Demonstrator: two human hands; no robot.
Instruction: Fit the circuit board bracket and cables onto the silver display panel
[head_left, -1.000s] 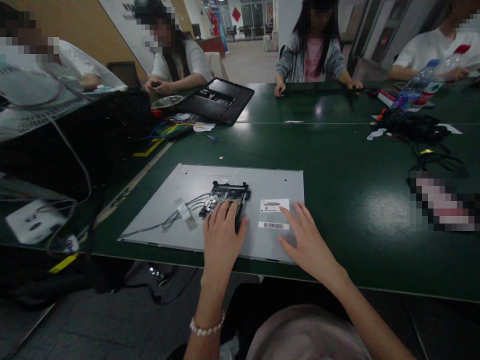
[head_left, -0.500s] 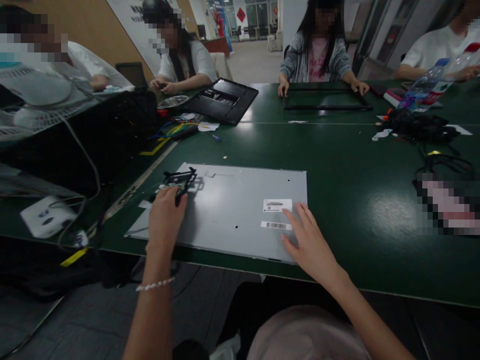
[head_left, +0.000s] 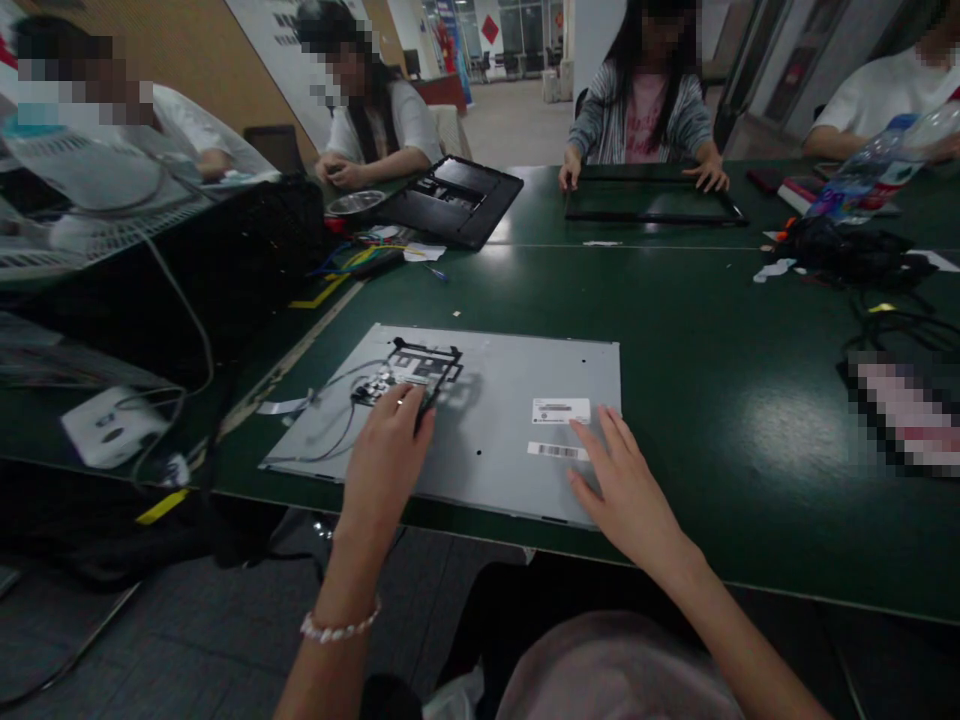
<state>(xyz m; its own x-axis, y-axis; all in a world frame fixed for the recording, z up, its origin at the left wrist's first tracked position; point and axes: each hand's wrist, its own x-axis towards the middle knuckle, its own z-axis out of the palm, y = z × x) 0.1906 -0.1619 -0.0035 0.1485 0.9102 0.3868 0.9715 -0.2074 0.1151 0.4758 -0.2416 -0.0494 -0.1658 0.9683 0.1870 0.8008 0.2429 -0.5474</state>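
A grey metal display panel (head_left: 495,400) lies flat on the dark green table (head_left: 675,330) in front of me. My left hand (head_left: 390,455) grips a black bracket with a circuit board (head_left: 409,370), held over the panel's left part with thin wires trailing from it to the left. My right hand (head_left: 622,480) rests flat with fingers spread on the panel's right part, just below two white barcode labels (head_left: 559,410).
Across the table a person holds a black monitor frame (head_left: 652,205); another sits by an open black back cover (head_left: 450,200) and coloured wires (head_left: 360,255). Black cables (head_left: 847,255) and a water bottle (head_left: 870,175) lie at the right. A white fan (head_left: 90,180) stands at the left.
My left hand lifted the bracket with the board off the panel's middle, swung it out to the left edge, then brought it back over the panel's left part. My right hand stayed put.
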